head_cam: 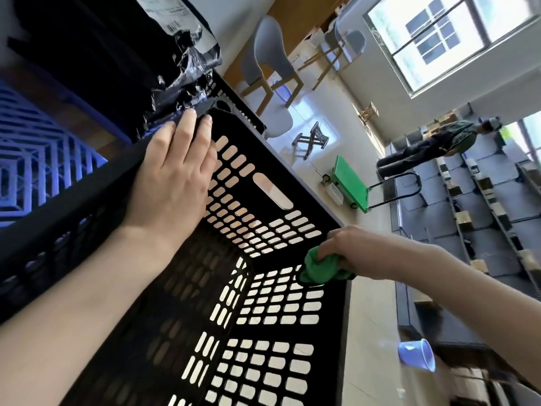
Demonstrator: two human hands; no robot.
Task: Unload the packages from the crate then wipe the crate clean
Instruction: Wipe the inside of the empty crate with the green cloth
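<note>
A black slotted plastic crate (pixel 263 183) fills the middle of the tilted view, with nothing inside it. My left hand (pixel 175 183) lies flat on its left rim, fingers straight and pointing toward the far corner. My right hand (pixel 336 247) grips a bunched green cloth (pixel 319 268) and presses it against the inside of the crate's right wall near the rim. Black plastic-wrapped packages (pixel 175 48) with a white label lie just beyond the crate at the upper left.
A blue slotted crate (pixel 35 159) sits at the left. On the floor are a green platform trolley (pixel 351 183), a blue cup (pixel 415 357), grey chairs (pixel 269 54) and a folding stool (pixel 313 139). A person (pixel 433 142) stands by shelving (pixel 483 218) at the right.
</note>
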